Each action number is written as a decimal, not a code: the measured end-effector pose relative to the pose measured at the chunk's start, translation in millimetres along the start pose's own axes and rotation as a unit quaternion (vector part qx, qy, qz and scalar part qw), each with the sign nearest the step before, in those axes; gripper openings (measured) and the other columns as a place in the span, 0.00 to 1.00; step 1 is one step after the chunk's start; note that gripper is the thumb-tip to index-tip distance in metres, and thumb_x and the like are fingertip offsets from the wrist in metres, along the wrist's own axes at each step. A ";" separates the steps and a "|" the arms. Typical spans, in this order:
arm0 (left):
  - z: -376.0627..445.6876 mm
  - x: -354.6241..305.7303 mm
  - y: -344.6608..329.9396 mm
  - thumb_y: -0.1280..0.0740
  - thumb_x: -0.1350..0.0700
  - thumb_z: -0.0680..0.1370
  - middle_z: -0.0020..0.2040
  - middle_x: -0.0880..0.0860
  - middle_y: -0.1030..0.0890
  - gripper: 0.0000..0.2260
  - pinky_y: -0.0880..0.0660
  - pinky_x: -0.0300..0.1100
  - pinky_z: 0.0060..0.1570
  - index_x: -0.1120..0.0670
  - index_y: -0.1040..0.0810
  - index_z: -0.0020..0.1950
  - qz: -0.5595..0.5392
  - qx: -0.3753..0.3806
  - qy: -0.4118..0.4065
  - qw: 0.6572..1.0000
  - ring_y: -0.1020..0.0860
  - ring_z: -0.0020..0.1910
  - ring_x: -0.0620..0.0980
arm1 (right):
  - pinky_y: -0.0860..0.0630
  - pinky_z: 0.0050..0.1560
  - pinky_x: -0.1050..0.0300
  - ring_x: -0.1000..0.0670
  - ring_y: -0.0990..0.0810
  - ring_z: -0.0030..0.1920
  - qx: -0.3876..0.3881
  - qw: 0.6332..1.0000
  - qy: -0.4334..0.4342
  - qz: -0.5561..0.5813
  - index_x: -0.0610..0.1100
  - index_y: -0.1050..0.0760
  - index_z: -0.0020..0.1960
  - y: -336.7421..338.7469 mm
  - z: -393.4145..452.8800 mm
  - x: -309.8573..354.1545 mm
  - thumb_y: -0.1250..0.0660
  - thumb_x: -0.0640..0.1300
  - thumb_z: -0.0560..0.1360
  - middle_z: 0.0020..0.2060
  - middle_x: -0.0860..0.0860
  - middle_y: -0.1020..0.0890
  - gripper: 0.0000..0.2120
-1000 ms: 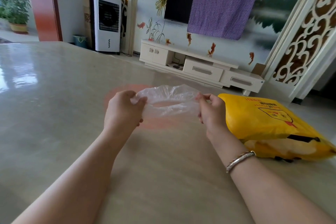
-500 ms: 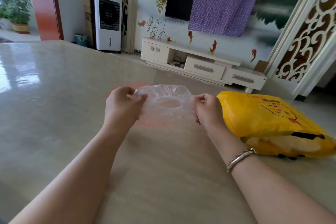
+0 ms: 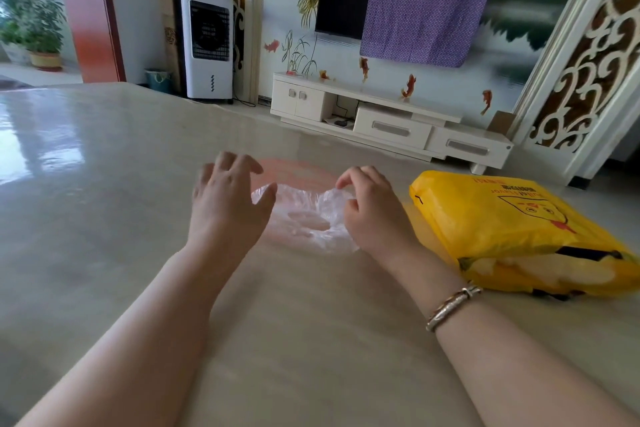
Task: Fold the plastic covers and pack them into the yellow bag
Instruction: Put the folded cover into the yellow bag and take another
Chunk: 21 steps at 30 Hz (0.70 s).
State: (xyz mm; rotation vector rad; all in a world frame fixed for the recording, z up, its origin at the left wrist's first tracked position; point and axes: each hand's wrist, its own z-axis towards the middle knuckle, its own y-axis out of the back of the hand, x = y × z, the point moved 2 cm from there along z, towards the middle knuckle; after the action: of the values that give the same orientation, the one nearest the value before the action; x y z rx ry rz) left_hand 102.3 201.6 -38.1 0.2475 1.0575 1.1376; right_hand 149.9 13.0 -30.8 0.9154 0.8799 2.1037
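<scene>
A: Our plastic cover [image 3: 304,218] lies flat on the table [image 3: 104,201], between our hands, with the yellow bag [image 3: 512,229] just to the right.

B: The right hand [image 3: 370,208] pinches its right edge; the left hand [image 3: 228,204] hovers with fingers spread, gripping nothing.

A: Then we pin the left side flat and carry the pinched edge across — slowly, since thin film springs back.

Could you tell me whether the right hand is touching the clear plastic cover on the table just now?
Touching. The head view shows the right hand pinching the crumpled right edge of the plastic cover between thumb and fingertips, with no gap visible.
</scene>
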 end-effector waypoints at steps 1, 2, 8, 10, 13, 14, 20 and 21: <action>1.1 0.3 -2.6 0.34 0.52 0.78 0.61 0.50 0.25 0.11 0.34 0.49 0.62 0.51 0.23 0.59 -0.004 0.009 -0.061 0.998 0.33 0.65 0.54 | 0.29 0.57 0.49 0.45 0.27 0.57 0.005 1.000 0.005 0.018 0.40 0.25 0.53 -1.3 -0.5 2.6 0.43 0.30 0.70 0.53 0.46 0.24 0.15; 2.1 2.1 -7.2 0.35 0.54 0.79 0.61 0.49 0.23 0.10 0.33 0.49 0.62 0.51 0.22 0.59 0.004 0.032 -0.109 0.993 0.31 0.65 0.53 | 0.29 0.57 0.50 0.45 0.27 0.57 0.002 0.999 0.011 0.030 0.40 0.24 0.52 -1.2 -0.6 4.0 0.44 0.29 0.69 0.52 0.47 0.24 0.16; 0.5 6.7 -28.4 0.43 0.44 0.81 0.75 0.45 0.34 0.21 0.46 0.43 0.74 0.48 0.32 0.73 0.104 0.269 -0.134 0.948 0.41 0.76 0.48 | 0.36 0.34 0.68 0.59 0.28 0.33 -0.019 0.986 -0.031 0.161 0.44 0.18 0.40 16.9 1.5 5.8 0.45 0.27 0.69 0.34 0.52 0.22 0.20; 0.0 5.7 -30.7 0.45 0.37 0.80 0.78 0.44 0.43 0.28 0.51 0.44 0.76 0.47 0.41 0.78 0.110 0.296 -0.099 0.944 0.48 0.78 0.47 | 0.31 0.36 0.64 0.60 0.26 0.34 0.095 0.982 -0.031 0.160 0.45 0.18 0.52 13.9 0.6 11.7 0.43 0.34 0.77 0.36 0.51 0.20 0.16; -1.5 5.3 -33.1 0.48 0.33 0.78 0.79 0.44 0.49 0.35 0.55 0.46 0.76 0.48 0.48 0.80 0.124 0.308 -0.089 0.939 0.54 0.78 0.45 | 0.37 0.70 0.57 0.52 0.32 0.71 0.276 0.961 -0.027 0.014 0.48 0.38 0.76 -4.4 -5.1 0.7 0.46 0.52 0.83 0.72 0.49 0.31 0.23; -1.7 6.4 -33.1 0.49 0.33 0.78 0.79 0.43 0.50 0.35 0.56 0.47 0.77 0.48 0.50 0.80 0.126 0.311 -0.087 0.938 0.55 0.78 0.45 | 0.44 0.75 0.55 0.51 0.41 0.76 0.313 0.949 -0.019 -0.037 0.48 0.46 0.78 -9.0 -7.7 -4.8 0.48 0.56 0.83 0.77 0.50 0.39 0.27; -3.2 9.9 -30.5 0.44 0.34 0.78 0.79 0.42 0.48 0.32 0.57 0.49 0.76 0.45 0.46 0.79 0.087 0.296 -0.110 0.945 0.54 0.78 0.44 | 0.54 0.77 0.54 0.55 0.51 0.78 0.324 0.945 -0.035 -0.015 0.53 0.52 0.80 -6.8 -11.4 -28.8 0.45 0.64 0.79 0.79 0.55 0.48 0.34; -1.7 8.6 -27.9 0.41 0.34 0.76 0.78 0.42 0.43 0.31 0.53 0.50 0.76 0.44 0.40 0.77 0.051 0.268 -0.121 0.954 0.49 0.78 0.45 | 0.47 0.75 0.57 0.56 0.45 0.76 0.298 0.953 -0.040 0.032 0.55 0.47 0.78 -2.7 -10.7 -26.6 0.40 0.65 0.76 0.77 0.56 0.42 0.35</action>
State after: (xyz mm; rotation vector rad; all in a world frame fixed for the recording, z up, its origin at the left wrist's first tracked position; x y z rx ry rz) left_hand 118.4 195.6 -61.7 0.8590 1.1258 0.8623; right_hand 156.3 -9.6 -47.6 1.3338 1.4998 1.8547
